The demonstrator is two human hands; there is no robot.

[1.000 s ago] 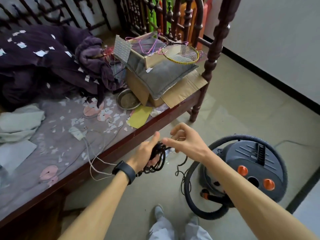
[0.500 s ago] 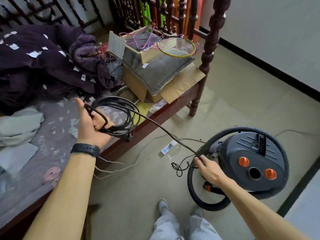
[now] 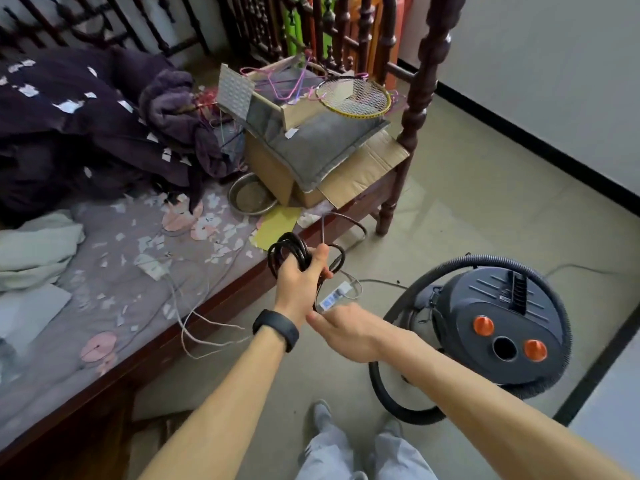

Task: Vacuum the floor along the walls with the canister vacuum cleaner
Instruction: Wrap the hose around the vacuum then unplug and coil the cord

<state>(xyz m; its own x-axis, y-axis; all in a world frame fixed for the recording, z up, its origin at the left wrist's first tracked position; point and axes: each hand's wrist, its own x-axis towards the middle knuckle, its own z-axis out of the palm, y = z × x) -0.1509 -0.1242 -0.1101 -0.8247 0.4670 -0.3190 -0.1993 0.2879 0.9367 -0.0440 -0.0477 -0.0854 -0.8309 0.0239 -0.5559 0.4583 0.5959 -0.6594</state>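
Note:
The dark grey canister vacuum [image 3: 485, 317], with two orange knobs on top, stands on the floor at the right. Its black ribbed hose [image 3: 388, 393] loops around the body. My left hand [image 3: 299, 282] grips a coil of black power cord [image 3: 287, 251] above the floor beside the bed edge. A strand of the cord drops from that hand toward my right hand [image 3: 349, 329], which is just below it, back up and blurred. Whether its fingers hold the strand is hidden.
A wooden bed [image 3: 221, 299] piled with bedding, a cardboard box [image 3: 346, 181], a racket and paper scraps fills the left. A small white device [image 3: 334, 297] and thin wires lie on the floor. A black skirting board [image 3: 540, 147] runs along the right wall. My feet are at the bottom.
My left hand has come down from over the bed to the bed edge with the coil. My right hand has risen from beside the vacuum to just under the left hand.

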